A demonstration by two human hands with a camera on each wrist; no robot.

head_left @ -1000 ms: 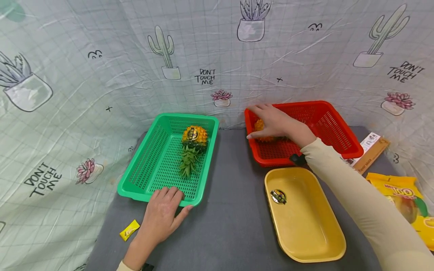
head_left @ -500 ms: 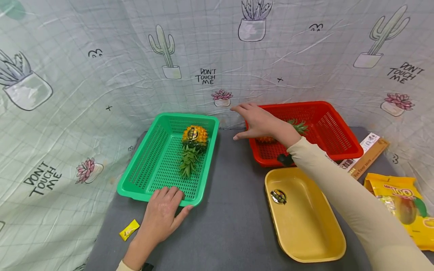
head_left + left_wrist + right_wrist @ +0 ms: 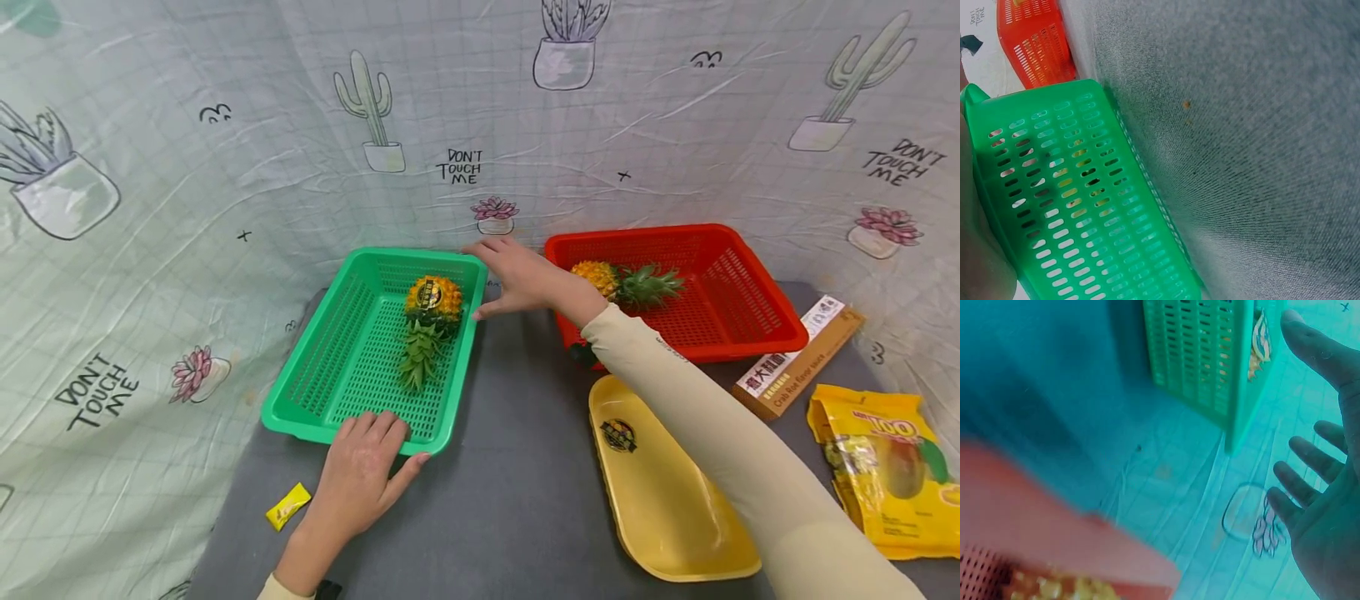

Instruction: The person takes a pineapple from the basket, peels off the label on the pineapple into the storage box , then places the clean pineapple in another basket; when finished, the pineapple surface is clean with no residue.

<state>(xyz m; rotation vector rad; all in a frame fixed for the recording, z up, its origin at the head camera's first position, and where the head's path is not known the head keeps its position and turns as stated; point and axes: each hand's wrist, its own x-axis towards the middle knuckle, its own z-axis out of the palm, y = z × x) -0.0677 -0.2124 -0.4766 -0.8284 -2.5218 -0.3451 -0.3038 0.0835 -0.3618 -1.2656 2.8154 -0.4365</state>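
In the head view a green basket (image 3: 318,367) holds a pineapple (image 3: 433,300) with a dark label, its leaves toward the near side. My left hand (image 3: 360,471) rests with its fingers over the basket's near rim, thumb spread outside. At the basket's back right corner is my right hand (image 3: 521,277), fingers extended and thumb apart, holding nothing; whether it touches the rim I cannot tell. A red basket (image 3: 750,292) to the right holds another pineapple (image 3: 596,277), lying on its side. The right wrist view shows the right palm (image 3: 1329,531) facing the green basket (image 3: 1197,362).
A yellow tray (image 3: 667,500) stands in front of the red basket, partly under the right forearm. Farther right are a long carton (image 3: 802,362) and a yellow mango packet (image 3: 892,475). A small yellow wrapper (image 3: 288,506) lies left of the left wrist. A printed cloth hangs behind.
My right hand has moved left from above the red basket to the green basket's back right corner, uncovering the pineapple in the red basket. My left hand has stayed at the near rim.
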